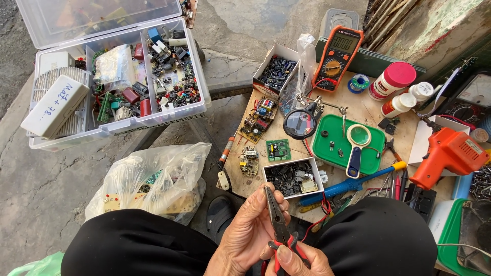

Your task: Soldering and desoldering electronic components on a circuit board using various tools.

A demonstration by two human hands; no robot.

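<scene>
Low in the middle of the head view, between my black-clad knees, my left hand (244, 230) cups the dark jaws of a pair of needle-nose pliers (276, 217). My right hand (295, 259) grips their red and black handles at the bottom edge. The plier tips point up toward a small white box of black electronic parts (292, 177), just in front of my fingers. Whether something small sits in the jaws is hidden by my fingers.
A wooden board (370, 110) carries circuit boards (278, 150), a green tray (319, 147) with a magnifier (357, 137), an orange multimeter (338, 55), an orange soldering gun (446, 155) and screwdrivers (353, 183). A clear parts organiser (120, 75) stands at the left; a plastic bag (153, 179) lies below it.
</scene>
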